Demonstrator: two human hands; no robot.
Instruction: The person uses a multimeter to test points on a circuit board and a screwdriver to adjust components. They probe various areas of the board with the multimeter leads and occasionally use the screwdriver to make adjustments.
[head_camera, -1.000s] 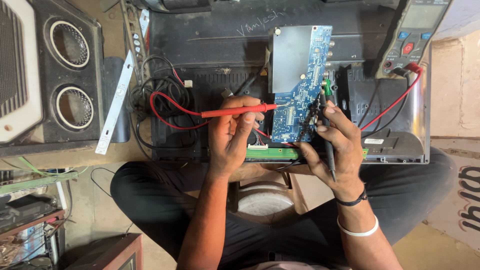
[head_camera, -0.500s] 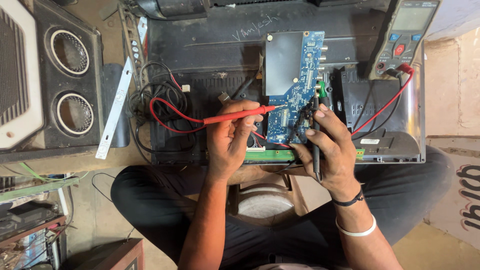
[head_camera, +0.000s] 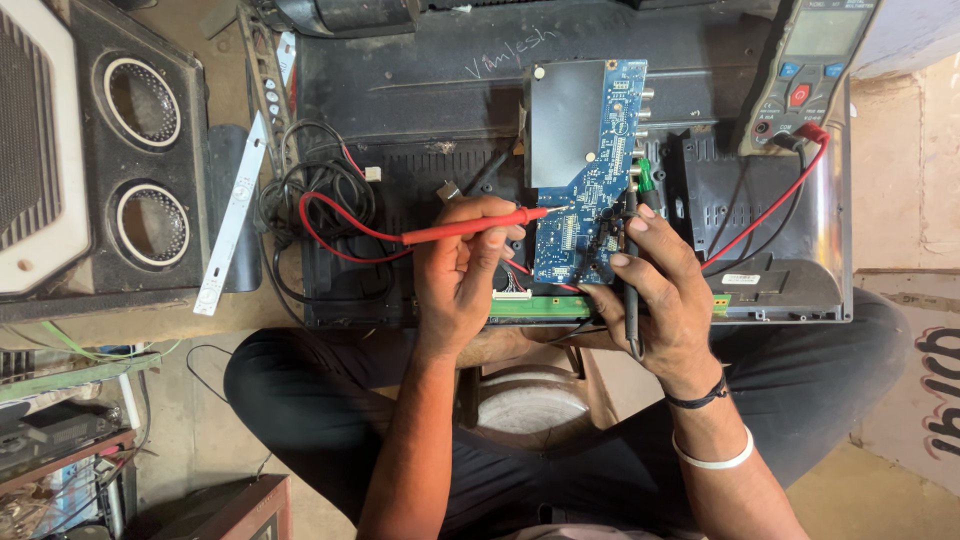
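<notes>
The left hand (head_camera: 462, 270) pinches a red probe (head_camera: 475, 228), its tip pointing to 3 o'clock onto the blue circuit board (head_camera: 597, 180). The right hand (head_camera: 655, 290) grips a black probe (head_camera: 631, 270) upright against the board's right edge. A multimeter (head_camera: 810, 70) sits at 1 o'clock.

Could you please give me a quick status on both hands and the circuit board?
Left hand grips red probe, tip on blue circuit board. Right hand grips black probe at board's edge. Multimeter leads trail alongside, nothing blocking.

Both forearms reach forward, left hand (head_camera: 460, 265) and right hand (head_camera: 655, 290) with fingers curled in pinching grips.
</notes>
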